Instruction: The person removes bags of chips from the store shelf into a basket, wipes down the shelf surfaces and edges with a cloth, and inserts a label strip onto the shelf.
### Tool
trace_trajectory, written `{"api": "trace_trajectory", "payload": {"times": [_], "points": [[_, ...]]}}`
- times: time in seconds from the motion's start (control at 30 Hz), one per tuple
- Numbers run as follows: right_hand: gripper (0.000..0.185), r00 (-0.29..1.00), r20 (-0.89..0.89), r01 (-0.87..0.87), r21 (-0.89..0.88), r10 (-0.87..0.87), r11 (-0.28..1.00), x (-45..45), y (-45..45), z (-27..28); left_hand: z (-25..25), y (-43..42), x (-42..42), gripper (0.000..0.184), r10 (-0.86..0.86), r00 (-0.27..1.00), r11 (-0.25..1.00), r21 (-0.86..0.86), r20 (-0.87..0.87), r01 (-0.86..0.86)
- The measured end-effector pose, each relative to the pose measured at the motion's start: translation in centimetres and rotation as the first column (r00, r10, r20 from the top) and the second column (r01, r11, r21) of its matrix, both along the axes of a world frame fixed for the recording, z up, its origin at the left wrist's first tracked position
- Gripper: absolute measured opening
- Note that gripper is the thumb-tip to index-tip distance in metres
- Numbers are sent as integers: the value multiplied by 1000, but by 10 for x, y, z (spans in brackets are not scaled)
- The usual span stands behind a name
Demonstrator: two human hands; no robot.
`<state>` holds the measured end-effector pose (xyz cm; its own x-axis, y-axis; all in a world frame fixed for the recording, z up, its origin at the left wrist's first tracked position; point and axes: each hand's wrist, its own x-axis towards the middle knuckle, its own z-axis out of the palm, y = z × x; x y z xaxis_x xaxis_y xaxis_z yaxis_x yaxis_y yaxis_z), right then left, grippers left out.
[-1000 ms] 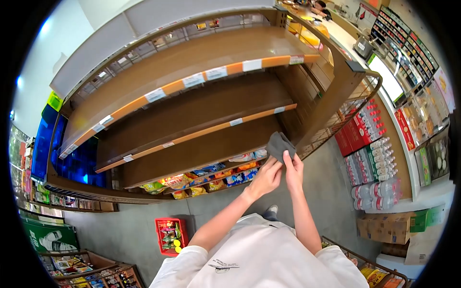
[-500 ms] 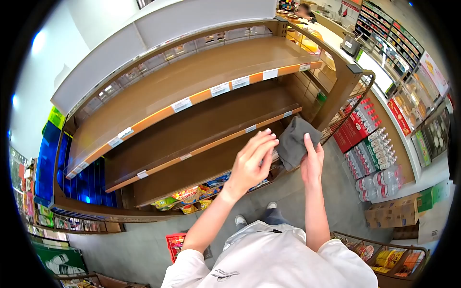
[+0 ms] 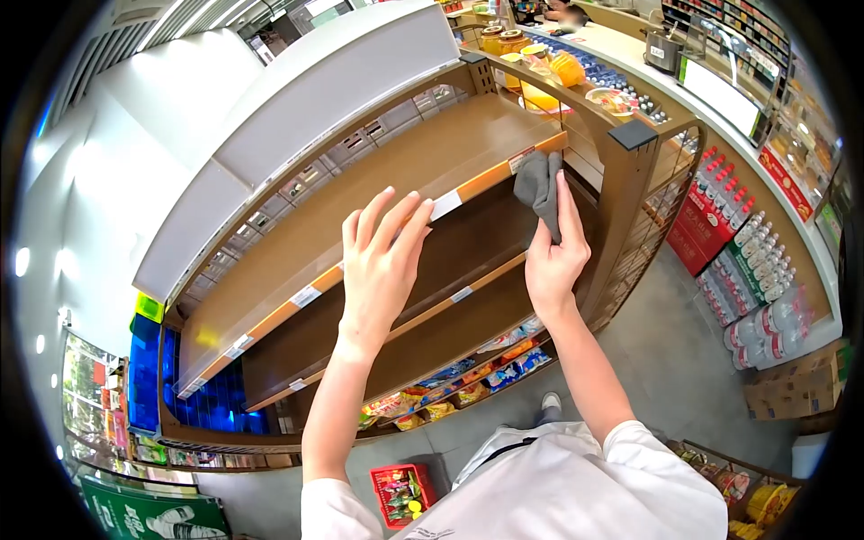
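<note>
A dark grey cloth [image 3: 540, 191] is gripped in my right hand [image 3: 555, 256], thumb and fingers pinching its lower part. It is at the right end of the top shelf's orange front edge [image 3: 495, 173], over part of a price label; whether it presses there I cannot tell. My left hand [image 3: 378, 261] is up before the same edge further left, fingers spread, holding nothing. Its fingertips overlap the edge near a white label [image 3: 445, 205], and contact is unclear. The brown top shelf [image 3: 423, 153] carries no goods; a darker shelf [image 3: 441, 256] lies below.
Snack bags [image 3: 468, 373] fill the bottom of the rack. A red basket [image 3: 402, 495] with packages stands on the floor. To the right are the rack's brown post [image 3: 621, 193], bottle packs [image 3: 756, 270] and a cardboard box [image 3: 792, 382]. A person [image 3: 567, 16] is behind the counter.
Both hands have risen toward the top shelf, the cloth moving from lower down to its right front edge. My left hand has shifted left and spread its fingers. The view has turned too.
</note>
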<state>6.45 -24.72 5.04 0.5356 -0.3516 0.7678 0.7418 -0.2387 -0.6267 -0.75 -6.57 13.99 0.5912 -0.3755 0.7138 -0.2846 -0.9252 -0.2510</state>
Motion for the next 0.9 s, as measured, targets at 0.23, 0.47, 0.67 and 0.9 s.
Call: {"api": "trace_trajectory", "payload": {"times": [0.23,0.47,0.67,0.9], "points": [[61,996,56,-63,-54,66,997,14,36,-2,-18,-4,3,35,58,997,998,-21,58,-57],[54,987,75,-143,42,140,989,16,26,-14,-7,-37,22,44,-52,999,998,-32,-2,52],[50,998,-62,24,273,-7,962,21,15,-8,-6,-51,64,41,-201,976,979,-41,-78,199],[46,997,-76,26,255,-7,967,36,15,-5,1,-51,70,43,-274,958,961,-71,-85,268]]}}
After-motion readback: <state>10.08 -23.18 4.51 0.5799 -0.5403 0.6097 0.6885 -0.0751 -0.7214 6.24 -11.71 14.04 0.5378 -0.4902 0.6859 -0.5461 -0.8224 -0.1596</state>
